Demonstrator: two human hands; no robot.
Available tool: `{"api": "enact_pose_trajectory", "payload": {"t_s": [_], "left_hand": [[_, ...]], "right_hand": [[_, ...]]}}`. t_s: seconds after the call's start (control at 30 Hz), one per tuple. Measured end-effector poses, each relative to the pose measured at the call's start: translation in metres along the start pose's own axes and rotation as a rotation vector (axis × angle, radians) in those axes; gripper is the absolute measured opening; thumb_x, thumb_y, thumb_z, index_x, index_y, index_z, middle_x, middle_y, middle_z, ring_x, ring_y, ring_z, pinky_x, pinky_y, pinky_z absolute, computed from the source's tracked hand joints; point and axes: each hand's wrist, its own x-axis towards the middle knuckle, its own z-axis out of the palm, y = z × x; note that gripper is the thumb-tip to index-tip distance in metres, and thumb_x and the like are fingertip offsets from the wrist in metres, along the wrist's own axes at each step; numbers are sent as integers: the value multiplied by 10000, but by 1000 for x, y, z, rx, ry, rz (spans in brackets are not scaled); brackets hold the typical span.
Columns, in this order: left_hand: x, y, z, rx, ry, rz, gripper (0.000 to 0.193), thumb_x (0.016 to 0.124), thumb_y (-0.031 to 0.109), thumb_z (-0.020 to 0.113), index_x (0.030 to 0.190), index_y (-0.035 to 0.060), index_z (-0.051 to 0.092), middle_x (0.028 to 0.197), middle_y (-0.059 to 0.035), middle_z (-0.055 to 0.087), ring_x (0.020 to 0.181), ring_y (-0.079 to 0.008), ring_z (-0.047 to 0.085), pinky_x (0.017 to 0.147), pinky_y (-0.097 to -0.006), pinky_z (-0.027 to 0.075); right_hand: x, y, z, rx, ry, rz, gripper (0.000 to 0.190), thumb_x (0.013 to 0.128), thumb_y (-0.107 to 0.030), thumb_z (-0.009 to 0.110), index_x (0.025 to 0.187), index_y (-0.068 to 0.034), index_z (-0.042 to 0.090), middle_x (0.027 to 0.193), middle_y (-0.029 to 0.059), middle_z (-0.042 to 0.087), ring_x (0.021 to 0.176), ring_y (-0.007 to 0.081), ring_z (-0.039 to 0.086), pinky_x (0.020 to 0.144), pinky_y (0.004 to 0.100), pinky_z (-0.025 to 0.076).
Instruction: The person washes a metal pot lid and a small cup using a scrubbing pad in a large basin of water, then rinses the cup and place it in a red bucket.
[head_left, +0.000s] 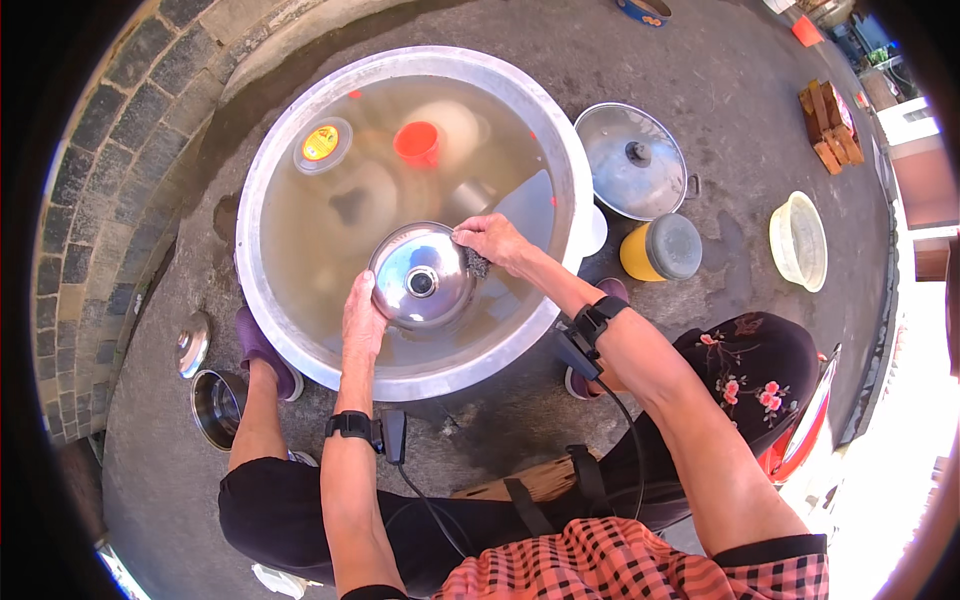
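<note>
A large metal basin (420, 390) of murky water stands before me. My left hand (364, 311) grips the left edge of a shiny metal pot lid (442, 300), which is tilted over the water. Pinched in my right hand (491, 241) is a dark scouring pad (477, 263), against the lid's upper right edge. A red plastic cup (416, 144) and a clear plastic lid with a yellow label (321, 145) lie in the water farther back. Other items under the surface are blurred; a metal cylinder (471, 198) shows among them.
Right of the basin are a glass pot lid (631, 161), a yellow container with a grey lid (660, 247) and a pale plastic basin (798, 241). A metal pot (217, 409) and a small lid (193, 344) lie left. A brick wall (112, 187) curves along the left.
</note>
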Motion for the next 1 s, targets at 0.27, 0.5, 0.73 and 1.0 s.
{"api": "enact_pose_trajectory", "payload": {"t_s": [0.27,0.5,0.73,1.0], "left_hand": [[52,-40,-2,302,349,-20,495,945,303,450,1302,-37,403,1298,-154,462,1181,-216,463,997,-330,379],[33,-20,-22,-71,169,-36,336,913,152,508,1208,-7,492,1130,-110,566,1070,-200,528,948,-331,429],[-29,32,13,-65,-126,50,338,917,134,508,1205,-42,499,1108,-75,581,1017,-142,543,917,-268,435],[-49,40,24,-7,-127,98,352,921,194,530,1184,-39,519,1113,-64,568,1010,-111,526,909,-236,412]], "right_hand": [[50,36,1,-357,83,153,351,789,-330,647,987,-42,676,948,132,655,876,220,606,770,335,479],[37,41,11,-362,58,-56,300,806,-219,612,1058,-61,650,984,130,653,902,226,606,831,316,471],[4,24,15,230,-77,-230,174,879,-97,558,1014,-35,648,827,-9,619,761,84,535,701,245,453],[-9,1,20,324,-59,-335,155,903,-111,549,1003,-45,647,825,-40,615,739,54,522,672,221,446]]}}
